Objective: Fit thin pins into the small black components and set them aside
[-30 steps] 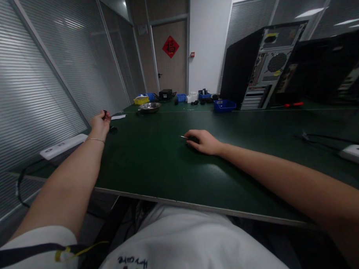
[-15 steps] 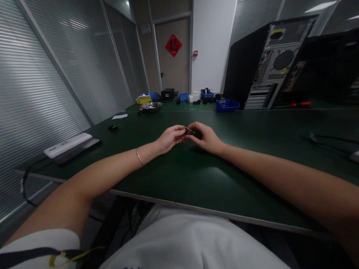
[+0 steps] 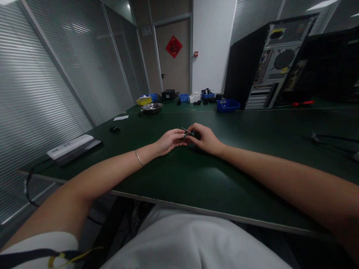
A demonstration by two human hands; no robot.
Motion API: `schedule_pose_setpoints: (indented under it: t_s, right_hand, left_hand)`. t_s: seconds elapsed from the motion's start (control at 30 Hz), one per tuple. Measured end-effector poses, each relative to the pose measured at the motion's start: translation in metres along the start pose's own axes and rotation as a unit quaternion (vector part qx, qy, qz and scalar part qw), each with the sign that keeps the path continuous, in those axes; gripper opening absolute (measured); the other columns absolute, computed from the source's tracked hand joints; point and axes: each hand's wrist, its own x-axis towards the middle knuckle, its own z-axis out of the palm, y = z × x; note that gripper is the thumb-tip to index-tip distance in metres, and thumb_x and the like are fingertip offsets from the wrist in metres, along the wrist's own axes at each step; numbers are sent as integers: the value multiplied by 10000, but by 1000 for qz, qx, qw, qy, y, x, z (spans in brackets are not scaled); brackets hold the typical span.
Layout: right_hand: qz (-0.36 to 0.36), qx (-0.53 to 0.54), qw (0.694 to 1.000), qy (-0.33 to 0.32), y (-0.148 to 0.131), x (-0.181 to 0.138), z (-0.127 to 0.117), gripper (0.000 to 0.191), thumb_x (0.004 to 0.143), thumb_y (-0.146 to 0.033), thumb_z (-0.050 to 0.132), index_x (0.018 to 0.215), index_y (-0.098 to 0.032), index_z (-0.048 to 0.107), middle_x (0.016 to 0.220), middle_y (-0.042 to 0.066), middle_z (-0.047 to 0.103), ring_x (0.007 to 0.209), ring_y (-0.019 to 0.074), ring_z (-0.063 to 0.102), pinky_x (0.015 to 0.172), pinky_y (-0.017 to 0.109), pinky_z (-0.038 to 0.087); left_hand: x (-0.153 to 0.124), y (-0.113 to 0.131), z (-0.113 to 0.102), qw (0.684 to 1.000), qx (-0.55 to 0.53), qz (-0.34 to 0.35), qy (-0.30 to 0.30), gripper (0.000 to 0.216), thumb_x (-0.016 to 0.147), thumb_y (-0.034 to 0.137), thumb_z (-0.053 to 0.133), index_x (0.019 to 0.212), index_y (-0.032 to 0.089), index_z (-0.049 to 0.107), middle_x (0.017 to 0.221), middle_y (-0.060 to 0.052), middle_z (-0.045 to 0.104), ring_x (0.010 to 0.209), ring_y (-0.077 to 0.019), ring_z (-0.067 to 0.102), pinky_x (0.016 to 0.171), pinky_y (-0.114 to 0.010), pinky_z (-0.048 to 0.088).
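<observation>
Both my hands meet over the middle of the dark green table (image 3: 175, 178). My left hand (image 3: 168, 140) has its fingers pinched together at a small dark part with a thin metal piece (image 3: 188, 133). My right hand (image 3: 206, 139) is curled around the same small part from the other side. The part is too small to name. A thin bracelet sits on my left wrist.
A small black object (image 3: 115, 129) and a white paper slip (image 3: 120, 117) lie far left. A white power strip (image 3: 70, 141) rests at the left edge. A metal bowl (image 3: 150, 107), blue bin (image 3: 228, 104), computer tower (image 3: 268, 64) and red-handled screwdriver (image 3: 299, 103) stand at the back.
My left hand has come from the far left of the table to the middle and joined my right hand on the small part. In the last half second both hands barely moved.
</observation>
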Motion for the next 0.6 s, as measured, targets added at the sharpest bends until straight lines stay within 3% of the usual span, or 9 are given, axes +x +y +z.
schedule_pose_setpoints:
  t_s: [0.2, 0.4, 0.5, 0.6]
  right_hand:
    - [-13, -10, 1000, -4, -3, 0, -2, 117, 817, -249, 563, 906, -175, 573, 845, 50, 590, 791, 170, 549, 717, 286, 428]
    - [-21, -2, 1000, -12, -9, 0, -5, 198, 836, -244, 538, 1022, -183, 567, 927, 67, 602, 848, 184, 557, 756, 306, 442]
    - [-16, -11, 1000, -18, -10, 0, -7, 215, 837, -232, 532, 1045, -187, 564, 943, 73, 596, 855, 190, 555, 768, 320, 447]
    - [-17, -17, 999, -27, -10, -1, -8, 202, 843, -231, 524, 1033, -185, 574, 941, 75, 588, 859, 190, 554, 776, 324, 450]
  left_hand:
    - [3, -8, -2, 997, 71, 33, -16, 163, 875, 155, 529, 1000, 99, 619, 953, -111, 643, 801, -141, 631, 755, -279, 488]
    - [10, 2, -10, 990, 96, 98, 19, 173, 876, 215, 531, 955, 84, 613, 829, -97, 644, 698, -120, 606, 651, -239, 477]
    - [17, 25, -34, 982, 85, 146, 85, 184, 861, 206, 542, 966, 77, 620, 860, -114, 656, 690, -110, 587, 658, -235, 482]
    - [21, 56, -83, 958, 56, 204, 191, 140, 856, 164, 522, 880, 70, 624, 841, -114, 661, 674, -103, 576, 651, -230, 487]
